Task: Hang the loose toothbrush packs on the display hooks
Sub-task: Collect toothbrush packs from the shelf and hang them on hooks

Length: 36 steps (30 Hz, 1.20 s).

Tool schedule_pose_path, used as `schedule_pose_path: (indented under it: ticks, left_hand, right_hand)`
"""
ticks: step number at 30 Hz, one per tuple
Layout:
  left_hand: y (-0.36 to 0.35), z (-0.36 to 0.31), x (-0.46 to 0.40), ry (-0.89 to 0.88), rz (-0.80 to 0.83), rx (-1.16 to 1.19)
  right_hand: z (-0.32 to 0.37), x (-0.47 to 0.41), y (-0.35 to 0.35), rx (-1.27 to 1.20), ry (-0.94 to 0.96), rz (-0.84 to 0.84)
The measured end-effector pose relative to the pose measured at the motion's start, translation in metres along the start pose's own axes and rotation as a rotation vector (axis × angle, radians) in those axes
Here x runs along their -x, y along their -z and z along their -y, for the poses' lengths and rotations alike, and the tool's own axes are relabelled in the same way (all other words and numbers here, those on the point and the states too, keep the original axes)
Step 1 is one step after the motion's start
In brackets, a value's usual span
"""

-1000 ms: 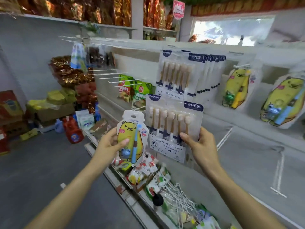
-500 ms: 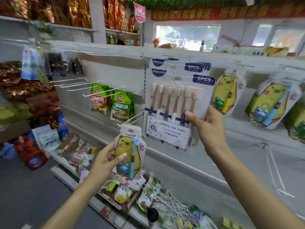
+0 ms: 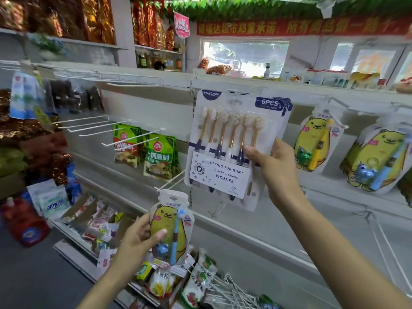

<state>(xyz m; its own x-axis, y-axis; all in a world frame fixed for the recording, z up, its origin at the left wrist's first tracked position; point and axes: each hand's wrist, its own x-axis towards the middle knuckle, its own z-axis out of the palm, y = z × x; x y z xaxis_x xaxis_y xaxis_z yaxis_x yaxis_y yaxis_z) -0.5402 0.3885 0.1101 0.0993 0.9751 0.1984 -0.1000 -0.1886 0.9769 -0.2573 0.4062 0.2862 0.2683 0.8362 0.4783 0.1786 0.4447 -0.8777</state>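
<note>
Two packs in hand at the hook wall.
Left hand (image 3: 138,239) grips the bear toothbrush pack (image 3: 170,228) low, below bare hooks (image 3: 131,136); right hand (image 3: 276,172) pinches the six-brush pack (image 3: 231,150) against the hung stack, its hang hole at hook level, engagement unclear. Hung bear packs (image 3: 316,143) at right are blurred and cut off.

Both forearms are bare to the frame's edge, hands ungloved, without rings or watch.
</note>
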Motion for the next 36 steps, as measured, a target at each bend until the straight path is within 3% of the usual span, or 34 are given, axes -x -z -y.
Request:
schedule_pose_path:
  ticks: [11, 18, 36]
  left_hand:
    - [-0.009, 0.006, -0.011, 0.027, 0.072, 0.062]
    - [-0.007, 0.012, -0.004, 0.062, 0.051, 0.045]
    - [-0.004, 0.015, 0.026, 0.124, 0.079, -0.054]
  right_hand:
    - [-0.017, -0.007, -0.002, 0.191, 0.107, -0.102]
    - [-0.023, -0.001, -0.004, 0.118, 0.044, -0.107]
    - [-0.029, -0.01, -0.004, 0.291, 0.03, -0.194]
